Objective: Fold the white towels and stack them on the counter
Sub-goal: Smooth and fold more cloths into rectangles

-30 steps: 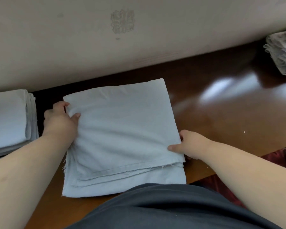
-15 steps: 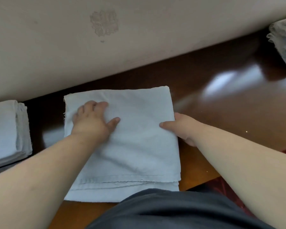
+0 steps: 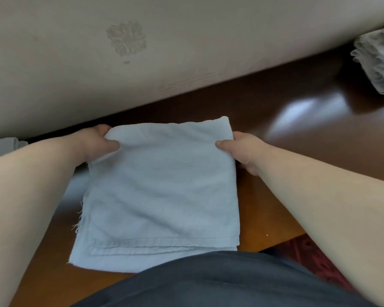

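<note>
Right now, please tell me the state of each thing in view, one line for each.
White towel: folded in layers, lying flat on the counter, far corners pinched.
Left hand: grip shut on the far left corner.
Right hand: grip shut on the far right corner.
Folded towel stack: at the left edge, mostly hidden.
Crumpled cloth: unfolded, far right.
Counter: glossy.

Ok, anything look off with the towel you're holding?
Slightly. The folded towel has uneven layers: its near edges are stepped rather than flush, and loose threads fray from its left edge. Both the left hand and right hand grip the far corners.
</note>
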{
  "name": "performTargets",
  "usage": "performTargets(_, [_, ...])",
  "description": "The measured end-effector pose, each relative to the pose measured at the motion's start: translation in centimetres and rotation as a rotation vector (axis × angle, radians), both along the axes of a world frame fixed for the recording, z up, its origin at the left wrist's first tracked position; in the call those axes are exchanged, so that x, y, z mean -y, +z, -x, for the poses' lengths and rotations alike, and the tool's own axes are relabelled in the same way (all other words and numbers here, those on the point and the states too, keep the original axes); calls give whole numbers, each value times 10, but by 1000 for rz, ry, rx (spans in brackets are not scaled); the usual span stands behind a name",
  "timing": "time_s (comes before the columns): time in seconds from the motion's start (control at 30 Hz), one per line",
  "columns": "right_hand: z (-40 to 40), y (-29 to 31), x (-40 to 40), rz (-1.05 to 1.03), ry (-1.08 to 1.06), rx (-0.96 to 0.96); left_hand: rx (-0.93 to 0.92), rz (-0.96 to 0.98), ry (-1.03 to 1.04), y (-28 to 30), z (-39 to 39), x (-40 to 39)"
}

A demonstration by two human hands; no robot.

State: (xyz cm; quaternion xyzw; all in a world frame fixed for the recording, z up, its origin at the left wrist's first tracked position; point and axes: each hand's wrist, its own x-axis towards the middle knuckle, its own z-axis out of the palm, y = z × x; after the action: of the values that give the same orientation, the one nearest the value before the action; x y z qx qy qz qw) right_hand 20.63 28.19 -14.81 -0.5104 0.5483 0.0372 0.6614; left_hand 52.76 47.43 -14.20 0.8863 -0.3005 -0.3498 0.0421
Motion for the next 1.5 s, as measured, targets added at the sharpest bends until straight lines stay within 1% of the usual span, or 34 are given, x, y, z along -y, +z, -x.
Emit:
performTargets(0.1, [5, 11, 7, 18, -30, 40, 87, 85, -26, 27, 10, -4])
performTargets(0.2, [3, 43, 15, 47, -61, 132, 155, 214, -16, 72, 19, -9])
performTargets(0.27, [-3, 77, 21, 136, -52, 196, 206, 338, -11, 104, 20, -16])
performTargets(0.37, [-10, 135, 29, 328, -82, 399, 430, 587, 13, 153, 18, -32])
performTargets(0.4, [-9, 155, 29, 392, -100, 486, 456, 675, 35, 169, 18, -39])
performTargets(0.43, [-7, 174, 31, 460, -103, 563, 435, 767, 43, 183, 18, -47])
performTargets(0.47, [-3, 192, 31, 536, -72, 629, 420, 828, -4, 194, 20, -57])
performTargets(0.5, [4, 207, 29, 617, 6, 683, 446, 837, -94, 200, 25, -69])
performTargets(0.57, [25, 221, 24, 771, 266, 733, 539, 788, -276, 198, 44, -90])
performTargets(0.6, [38, 217, 21, 867, 368, 697, 565, 796, -355, 189, 58, -101])
performTargets(0.63, [52, 206, 16, 973, 412, 636, 541, 818, -428, 175, 73, -111])
performTargets(0.67, [65, 190, 12, 1040, 433, 584, 527, 821, -496, 158, 89, -121])
performTargets(0.7, [78, 168, 7, 1063, 486, 540, 527, 783, -555, 141, 104, -127])
performTargets(0.73, [89, 142, 0, 1077, 600, 466, 529, 695, -596, 122, 119, -132])
performTargets(0.77, [99, 112, -5, 1084, 757, 338, 523, 590, -629, 104, 133, -136])
performTargets(0.8, [110, 82, -12, 1043, 913, 172, 480, 460, -656, 88, 147, -138])
performTargets(0.83, [122, 56, -22, 971, 1024, 13, 400, 285, -703, 72, 161, -140])
performTargets(0.87, [136, 33, -33, 908, 1096, -106, 322, 106, -763, 57, 174, -143])
performTargets(0.9, [150, 15, -43, 855, 1128, -177, 270, -29, -801, 44, 185, -145])
performTargets(0.93, [161, 3, -50, 816, 1113, -205, 224, -122, -804, 33, 191, -148])
performTargets(1.0, [163, -3, -55, 801, 977, -232, 161, -207, -774, 29, 191, -143])
performTargets(1.07, [144, 7, -50, 878, 831, -236, 157, -221, -683, 34, 183, -125])
performTargets(1.1, [131, 12, -48, 925, 765, -212, 168, -178, -618, 37, 180, -112])
performTargets(1.13, [116, 16, -48, 972, 719, -172, 201, -96, -552, 38, 178, -97])
performTargets(1.17, [100, 18, -52, 1017, 699, -122, 254, 33, -506, 36, 178, -81])
performTargets(1.2, [85, 17, -57, 1041, 715, -74, 303, 186, -478, 31, 180, -66])
performTargets(1.23, [71, 14, -64, 1048, 779, -44, 325, 314, -465, 23, 185, -53])
performTargets(1.27, [61, 7, -70, 1056, 893, -49, 327, 369, -475, 13, 192, -45])
performTargets(1.3, [56, -3, -74, 1065, 1034, -95, 316, 339, -512, 1, 199, -42])
performTargets(1.33, [57, -14, -76, 1070, 1161, -168, 312, 268, -558, -13, 205, -45])
performTargets(1.37, [63, -25, -73, 1080, 1242, -238, 330, 190, -601, -27, 208, -54])
performTargets(1.4, [73, -32, -67, 1097, 1273, -282, 364, 156, -622, -39, 207, -67])
performTargets(1.5, [98, -37, -49, 1092, 1237, -364, 403, 124, -591, -50, 185, -105])
